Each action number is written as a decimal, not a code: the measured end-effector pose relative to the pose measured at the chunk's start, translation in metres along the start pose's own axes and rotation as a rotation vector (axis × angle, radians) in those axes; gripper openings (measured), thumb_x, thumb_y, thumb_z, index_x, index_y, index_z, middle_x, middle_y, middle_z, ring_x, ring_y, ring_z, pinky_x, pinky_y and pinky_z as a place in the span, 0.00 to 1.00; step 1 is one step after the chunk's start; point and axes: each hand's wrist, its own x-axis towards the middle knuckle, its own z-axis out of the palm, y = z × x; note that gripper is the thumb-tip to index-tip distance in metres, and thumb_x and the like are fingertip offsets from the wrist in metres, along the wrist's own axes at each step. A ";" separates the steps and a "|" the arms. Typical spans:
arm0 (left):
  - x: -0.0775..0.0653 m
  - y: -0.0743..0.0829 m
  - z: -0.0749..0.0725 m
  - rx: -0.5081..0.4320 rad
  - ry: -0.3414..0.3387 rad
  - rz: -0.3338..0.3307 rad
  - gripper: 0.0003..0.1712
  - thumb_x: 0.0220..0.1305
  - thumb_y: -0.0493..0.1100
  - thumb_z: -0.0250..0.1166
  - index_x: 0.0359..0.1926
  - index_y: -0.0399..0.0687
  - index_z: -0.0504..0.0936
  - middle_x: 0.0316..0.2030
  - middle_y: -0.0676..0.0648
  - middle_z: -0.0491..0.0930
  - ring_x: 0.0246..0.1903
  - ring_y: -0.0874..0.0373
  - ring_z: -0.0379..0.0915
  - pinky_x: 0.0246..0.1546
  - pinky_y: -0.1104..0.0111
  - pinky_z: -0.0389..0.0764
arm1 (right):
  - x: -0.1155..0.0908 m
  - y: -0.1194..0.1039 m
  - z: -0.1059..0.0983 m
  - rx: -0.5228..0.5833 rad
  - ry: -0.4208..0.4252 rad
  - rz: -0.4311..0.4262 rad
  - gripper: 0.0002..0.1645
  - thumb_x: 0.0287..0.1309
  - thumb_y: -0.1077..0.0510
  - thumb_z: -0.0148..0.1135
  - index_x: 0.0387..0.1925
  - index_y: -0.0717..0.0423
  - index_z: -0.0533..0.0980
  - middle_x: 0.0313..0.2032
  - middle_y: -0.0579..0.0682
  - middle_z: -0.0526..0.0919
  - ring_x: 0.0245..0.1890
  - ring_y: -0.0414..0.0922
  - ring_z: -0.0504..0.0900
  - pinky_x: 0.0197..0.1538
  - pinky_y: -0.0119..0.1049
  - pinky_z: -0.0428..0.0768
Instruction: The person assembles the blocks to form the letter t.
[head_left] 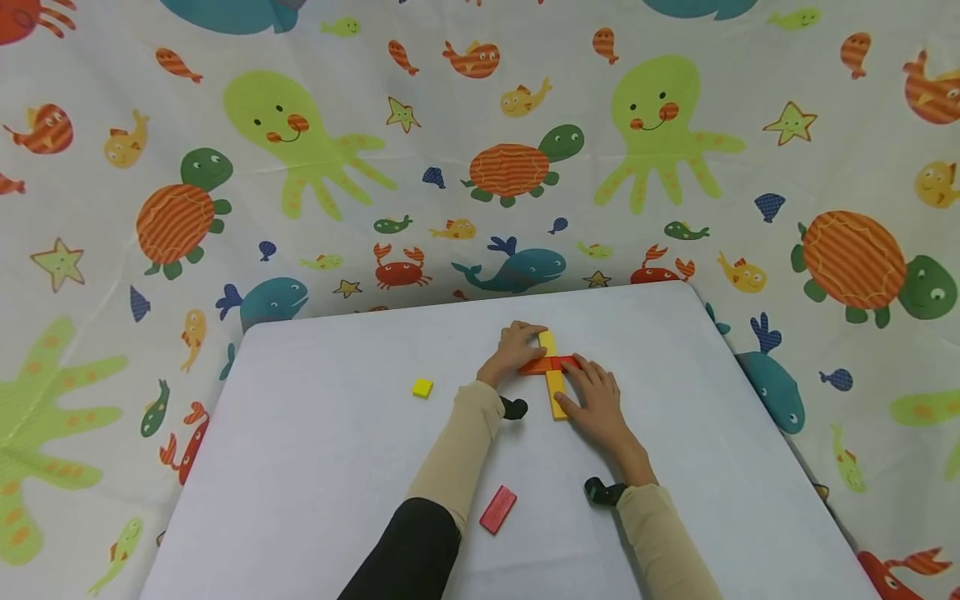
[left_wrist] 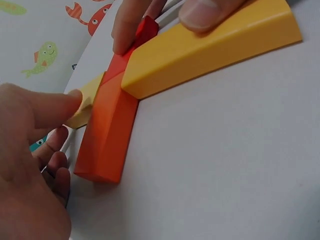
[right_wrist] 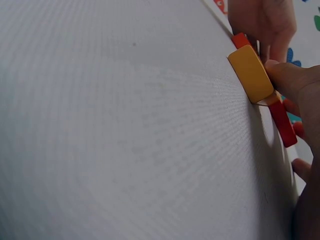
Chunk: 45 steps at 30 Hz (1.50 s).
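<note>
On the white table, wooden blocks lie in a cross. A far yellow block (head_left: 548, 342) and a longer near yellow block (head_left: 555, 384) sit on either side of an orange block (head_left: 536, 367) and a red block (head_left: 566, 362), set end to end. My left hand (head_left: 512, 350) pinches the far yellow block between thumb and fingers. The right hand (head_left: 597, 402) has its thumb on the near yellow block and its outstretched fingers at the red block. In the left wrist view, the near yellow block (left_wrist: 215, 50) meets the orange block (left_wrist: 107, 132) at the middle.
A small yellow block (head_left: 422, 388) lies to the left on the tabletop (head_left: 315, 467). Nearer, between the forearms, is a loose red block (head_left: 498, 510). Behind the table hangs a cloth (head_left: 450, 117) printed with sea animals. Dark wrist devices (head_left: 604, 492) protrude beside the sleeves.
</note>
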 end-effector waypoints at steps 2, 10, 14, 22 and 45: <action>-0.001 -0.001 -0.001 -0.002 -0.003 0.004 0.29 0.73 0.46 0.64 0.73 0.55 0.75 0.73 0.38 0.64 0.71 0.39 0.56 0.74 0.46 0.64 | 0.000 0.000 0.000 0.000 -0.001 -0.001 0.40 0.69 0.44 0.63 0.77 0.51 0.65 0.80 0.59 0.58 0.79 0.66 0.52 0.77 0.75 0.42; -0.003 -0.001 -0.003 -0.020 -0.006 0.017 0.29 0.73 0.44 0.64 0.73 0.54 0.75 0.72 0.39 0.67 0.70 0.39 0.57 0.73 0.46 0.65 | 0.000 -0.001 0.001 0.006 -0.018 0.008 0.41 0.70 0.43 0.63 0.78 0.50 0.65 0.81 0.58 0.57 0.80 0.66 0.51 0.77 0.74 0.41; -0.002 -0.002 -0.002 -0.015 -0.003 0.020 0.29 0.73 0.44 0.65 0.73 0.55 0.75 0.73 0.40 0.67 0.70 0.39 0.58 0.73 0.47 0.66 | 0.000 0.000 0.001 -0.003 -0.011 0.001 0.41 0.70 0.43 0.63 0.78 0.50 0.64 0.81 0.58 0.58 0.79 0.66 0.52 0.77 0.75 0.41; -0.001 -0.003 -0.002 0.002 -0.011 0.039 0.29 0.74 0.45 0.64 0.73 0.55 0.74 0.74 0.40 0.66 0.71 0.39 0.57 0.74 0.46 0.64 | 0.001 -0.001 0.000 0.007 -0.009 0.011 0.41 0.69 0.43 0.64 0.77 0.50 0.65 0.81 0.58 0.58 0.79 0.66 0.51 0.77 0.75 0.41; 0.004 -0.013 0.010 0.137 0.025 0.065 0.33 0.73 0.55 0.66 0.75 0.57 0.70 0.74 0.43 0.66 0.70 0.42 0.59 0.73 0.48 0.66 | 0.001 0.000 0.001 0.018 -0.004 0.008 0.40 0.69 0.43 0.64 0.77 0.50 0.66 0.81 0.58 0.58 0.79 0.66 0.51 0.77 0.75 0.40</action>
